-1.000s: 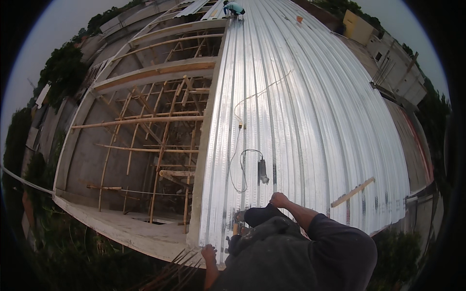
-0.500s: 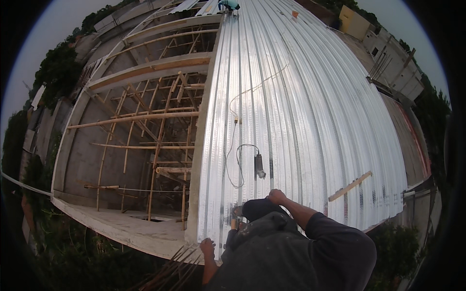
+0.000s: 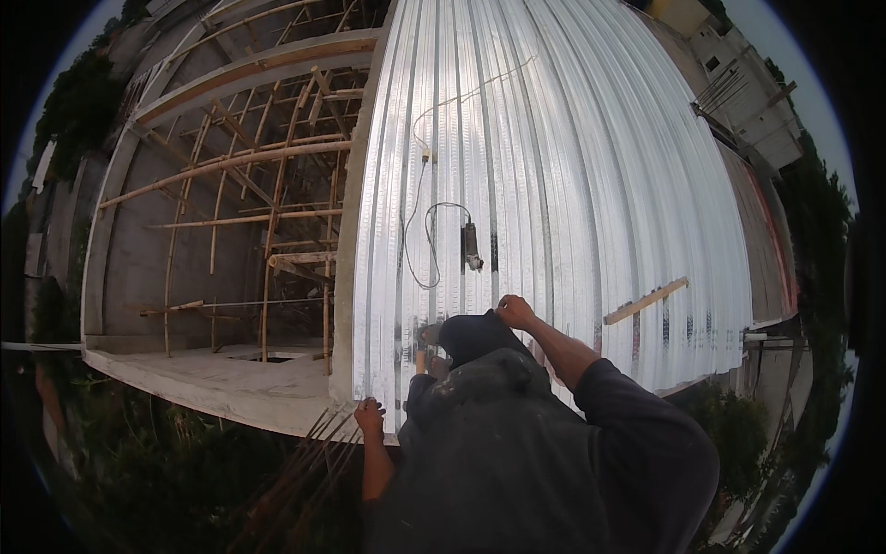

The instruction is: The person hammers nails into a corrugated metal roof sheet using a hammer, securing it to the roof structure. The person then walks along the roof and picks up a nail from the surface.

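My left hand is by the near left corner of the corrugated metal sheeting, its fingers curled; whatever they may hold is too small to make out. By my bent knee, my right hand is closed, with its fingertips partly hidden. I am crouched on the sheeting, and a shoe shows beside my dark trouser leg. Ahead of the knee lies a dark power tool, apparently an angle grinder, out of reach of both hands. Its grey cord loops leftward to a pale connector.
A wooden strip lies on the sheeting to the right. Left of the concrete beam, an open drop holds bamboo scaffolding. Rusty rebar sticks out beyond the near edge, next to my left forearm. Trees stand below.
My view has tilted downward, so the sheeting, grinder and both hands appear higher in the picture. The person at the far end has left the view. Both hands keep about the same places.
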`<control>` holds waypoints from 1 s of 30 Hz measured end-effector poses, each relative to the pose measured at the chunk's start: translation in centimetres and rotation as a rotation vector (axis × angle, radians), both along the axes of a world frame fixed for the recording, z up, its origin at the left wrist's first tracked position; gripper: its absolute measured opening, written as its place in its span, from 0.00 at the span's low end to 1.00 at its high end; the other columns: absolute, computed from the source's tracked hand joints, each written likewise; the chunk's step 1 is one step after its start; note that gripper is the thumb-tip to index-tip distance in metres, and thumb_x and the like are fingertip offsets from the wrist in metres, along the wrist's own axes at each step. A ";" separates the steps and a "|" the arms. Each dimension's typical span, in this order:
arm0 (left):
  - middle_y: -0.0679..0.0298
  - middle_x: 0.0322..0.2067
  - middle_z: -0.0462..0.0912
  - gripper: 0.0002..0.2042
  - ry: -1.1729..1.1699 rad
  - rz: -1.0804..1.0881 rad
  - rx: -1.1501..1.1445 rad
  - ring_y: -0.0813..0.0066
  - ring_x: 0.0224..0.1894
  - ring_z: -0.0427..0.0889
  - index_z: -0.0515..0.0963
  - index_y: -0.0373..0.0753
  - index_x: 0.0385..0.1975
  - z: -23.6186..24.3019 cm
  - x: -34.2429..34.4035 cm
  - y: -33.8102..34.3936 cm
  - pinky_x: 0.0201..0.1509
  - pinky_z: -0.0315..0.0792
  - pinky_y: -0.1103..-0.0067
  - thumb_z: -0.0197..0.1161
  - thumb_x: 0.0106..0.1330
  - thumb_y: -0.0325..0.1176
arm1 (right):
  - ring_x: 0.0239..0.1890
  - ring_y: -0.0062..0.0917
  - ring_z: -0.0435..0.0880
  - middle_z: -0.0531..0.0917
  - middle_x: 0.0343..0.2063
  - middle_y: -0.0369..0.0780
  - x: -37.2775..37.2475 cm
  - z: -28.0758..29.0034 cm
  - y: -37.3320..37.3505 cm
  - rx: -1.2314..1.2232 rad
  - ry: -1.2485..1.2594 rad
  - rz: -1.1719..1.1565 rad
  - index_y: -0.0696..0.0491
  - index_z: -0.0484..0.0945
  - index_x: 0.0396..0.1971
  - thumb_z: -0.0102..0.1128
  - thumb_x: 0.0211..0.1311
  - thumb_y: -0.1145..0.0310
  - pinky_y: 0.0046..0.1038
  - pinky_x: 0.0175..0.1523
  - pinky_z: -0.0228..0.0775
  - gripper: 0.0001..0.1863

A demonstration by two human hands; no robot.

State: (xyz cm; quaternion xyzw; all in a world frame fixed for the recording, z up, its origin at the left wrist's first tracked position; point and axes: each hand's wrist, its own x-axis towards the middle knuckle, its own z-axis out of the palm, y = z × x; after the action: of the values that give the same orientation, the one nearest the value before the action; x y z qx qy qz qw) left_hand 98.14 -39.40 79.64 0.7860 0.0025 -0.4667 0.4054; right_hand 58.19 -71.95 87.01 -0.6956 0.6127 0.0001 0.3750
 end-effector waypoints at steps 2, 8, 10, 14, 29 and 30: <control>0.54 0.33 0.84 0.15 0.016 -0.021 0.017 0.69 0.31 0.84 0.78 0.26 0.48 0.3 -0.4 -0.2 0.31 0.80 0.75 0.58 0.71 0.33 | 0.41 0.55 0.85 0.85 0.35 0.60 -1.1 0.1 1.1 0.002 0.009 -0.030 0.64 0.84 0.27 0.57 0.54 0.59 0.50 0.51 0.76 0.20; 0.57 0.29 0.83 0.13 0.024 -0.041 0.020 0.70 0.26 0.82 0.79 0.27 0.43 0.2 -0.5 -0.1 0.28 0.76 0.78 0.59 0.70 0.33 | 0.44 0.54 0.84 0.85 0.36 0.59 -5.4 -0.6 4.9 0.081 0.038 -0.126 0.64 0.84 0.28 0.56 0.56 0.59 0.49 0.53 0.75 0.20; 0.57 0.28 0.83 0.12 0.030 -0.069 0.035 0.71 0.25 0.81 0.80 0.28 0.39 -0.1 -0.6 -0.3 0.27 0.75 0.78 0.60 0.69 0.33 | 0.43 0.55 0.84 0.85 0.35 0.59 -6.9 -1.1 6.2 0.064 0.047 -0.141 0.64 0.84 0.27 0.56 0.56 0.59 0.50 0.52 0.75 0.20; 0.58 0.26 0.82 0.11 0.047 -0.130 0.099 0.71 0.23 0.80 0.80 0.29 0.33 0.4 -0.4 -1.8 0.24 0.70 0.77 0.61 0.67 0.33 | 0.42 0.55 0.84 0.85 0.34 0.59 -9.0 -1.6 8.3 0.040 0.033 -0.167 0.64 0.83 0.26 0.57 0.56 0.58 0.50 0.52 0.75 0.20; 0.56 0.23 0.83 0.15 -0.065 -0.386 0.219 0.67 0.19 0.80 0.79 0.29 0.24 2.1 -4.9 -15.0 0.18 0.67 0.74 0.62 0.65 0.37 | 0.43 0.47 0.86 0.87 0.36 0.52 -14.2 -3.9 1.7 0.032 -0.018 -0.387 0.58 0.85 0.30 0.65 0.54 0.55 0.43 0.51 0.76 0.19; 0.56 0.23 0.83 0.15 -0.085 -0.402 0.221 0.67 0.19 0.80 0.79 0.29 0.24 2.2 -6.0 -16.6 0.18 0.67 0.74 0.62 0.65 0.36 | 0.43 0.47 0.86 0.87 0.35 0.52 -15.3 -4.1 1.2 0.033 -0.023 -0.408 0.58 0.85 0.30 0.65 0.54 0.55 0.43 0.51 0.76 0.19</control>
State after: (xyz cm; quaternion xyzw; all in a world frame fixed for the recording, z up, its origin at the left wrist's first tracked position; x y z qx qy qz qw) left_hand 92.17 -55.98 81.83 0.8295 -0.1199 -0.5012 0.2154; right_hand 42.87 -70.78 82.89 -0.5508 0.7365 -0.0740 0.3856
